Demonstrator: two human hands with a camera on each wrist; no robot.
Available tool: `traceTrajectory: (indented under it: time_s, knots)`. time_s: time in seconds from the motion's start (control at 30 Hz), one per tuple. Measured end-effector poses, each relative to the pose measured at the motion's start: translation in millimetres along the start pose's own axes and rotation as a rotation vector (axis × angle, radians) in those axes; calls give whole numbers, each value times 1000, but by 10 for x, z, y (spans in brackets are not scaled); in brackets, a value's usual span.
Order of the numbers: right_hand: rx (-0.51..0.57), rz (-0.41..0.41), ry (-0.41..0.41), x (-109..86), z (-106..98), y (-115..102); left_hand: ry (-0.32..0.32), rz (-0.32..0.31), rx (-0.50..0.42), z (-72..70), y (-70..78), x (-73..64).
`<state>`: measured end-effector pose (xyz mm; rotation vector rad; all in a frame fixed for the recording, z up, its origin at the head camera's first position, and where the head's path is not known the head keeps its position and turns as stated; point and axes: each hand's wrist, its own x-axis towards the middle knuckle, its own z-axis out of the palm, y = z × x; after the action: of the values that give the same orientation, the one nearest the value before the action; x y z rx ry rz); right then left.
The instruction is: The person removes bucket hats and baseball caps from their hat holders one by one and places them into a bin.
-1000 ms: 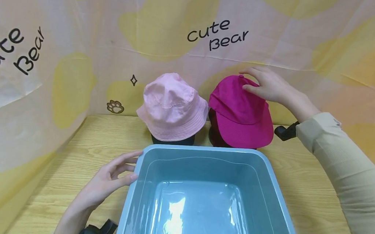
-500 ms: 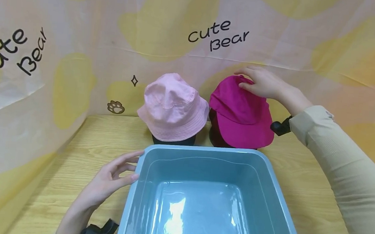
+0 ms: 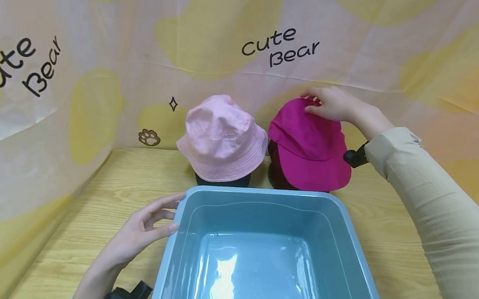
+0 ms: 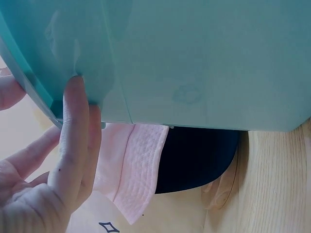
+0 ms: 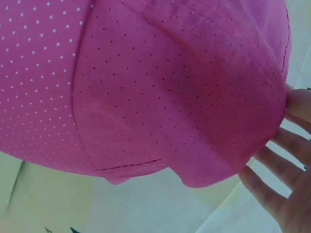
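Note:
In the head view, my right hand [image 3: 332, 103] grips the crown of a magenta cap [image 3: 308, 136], thumb in front and fingers curled behind the top. The right wrist view shows the perforated cap [image 5: 175, 92] close up, with the fingers [image 5: 279, 167] along its edge. My left hand [image 3: 138, 230] touches the left side of a blue plastic tub [image 3: 261, 192]. In the left wrist view, its fingers [image 4: 75, 116] lie straight against the tub's outer wall and the thumb is at the rim. Dark stands, partly hidden, support the cap and a pink bucket hat [image 3: 223, 139].
The tub stands in front of both hats on a wood-grain table [image 3: 114, 186]. A printed cloth backdrop [image 3: 215, 30] closes off the back and left. Black camera mounts sit on both wrists.
My right hand has shifted slightly left over the cap's crown, and its fingers have curled in more. The left hand stays at the tub; the cap and bucket hat keep their places.

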<state>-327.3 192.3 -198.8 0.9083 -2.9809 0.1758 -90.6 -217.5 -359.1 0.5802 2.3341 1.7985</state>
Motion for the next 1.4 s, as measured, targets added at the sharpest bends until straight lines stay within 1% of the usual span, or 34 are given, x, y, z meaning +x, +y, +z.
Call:
traceTrajectory:
  time_s: [0.23,0.47,0.6,0.77,0.9,1.13,1.4]
  knots:
    - [9,18,-13,18,-4,19,4,-10,-6,10,4,-10]
    - [13,2,13,40,2,17,5,-8,-11,14,7,-17]
    - [11,10,14,43,14,21,8,-8,-10,17,15,-24]
    - [50,32,15,36,33,35,13,-17,1,21,23,-31]
    - [76,39,30,24,50,45,12,-14,0,27,26,-30]
    - [63,9,81,-2,51,30,3,-16,-16,33,37,-39]
    - [87,30,104,-60,-2,-13,4,-38,-8,32,57,-50]
